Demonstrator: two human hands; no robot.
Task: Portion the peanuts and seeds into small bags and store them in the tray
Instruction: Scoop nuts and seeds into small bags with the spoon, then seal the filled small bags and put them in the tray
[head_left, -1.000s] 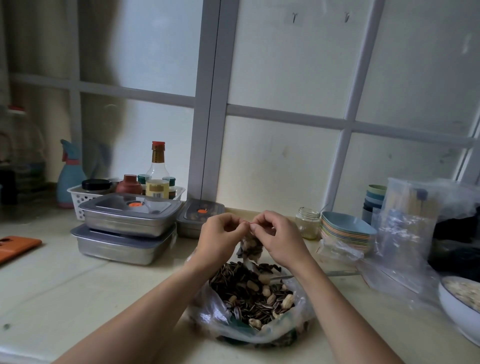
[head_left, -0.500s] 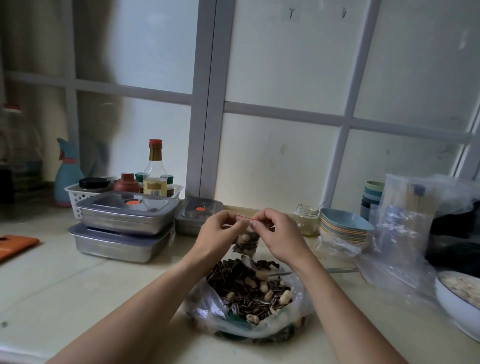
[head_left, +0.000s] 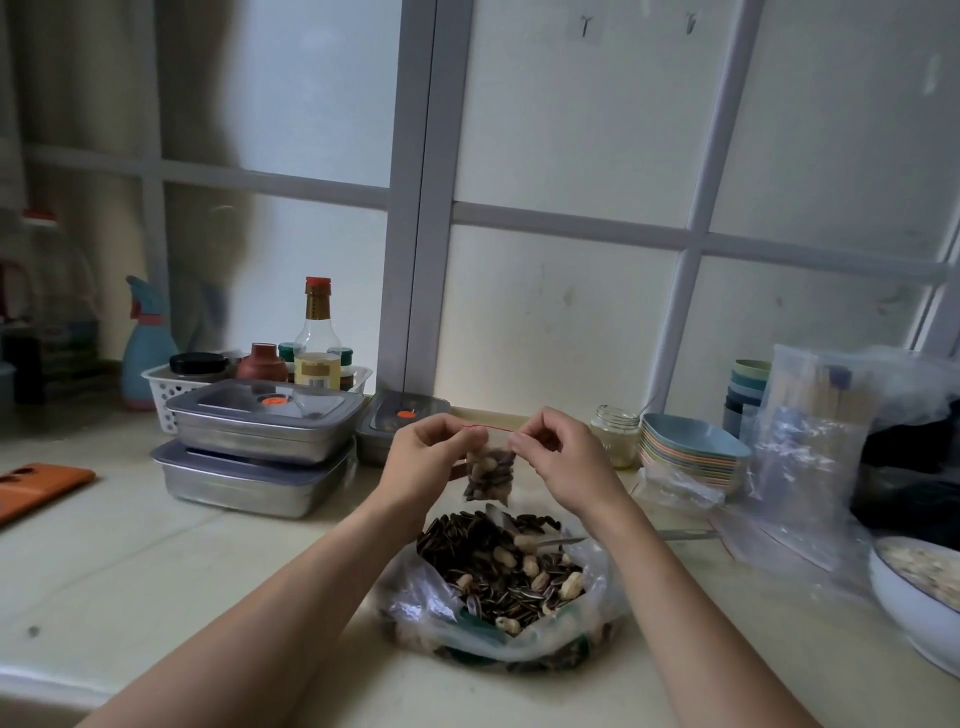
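Here, left hand (head_left: 431, 457) and right hand (head_left: 563, 457), each grip pinching the small bag (head_left: 489, 475) top, hold it above the seeds (head_left: 498, 566).

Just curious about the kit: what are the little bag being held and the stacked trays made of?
The small bag: thin clear plastic, seemingly; see-through, with a red-lined top. The stacked trays: probably brushed steel, dull grey sheen; their lids look plastic.

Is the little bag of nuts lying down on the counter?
No, the left hand and right hand pinch the small bag by its top edge, holding it up above the big bag of seeds and peanuts.
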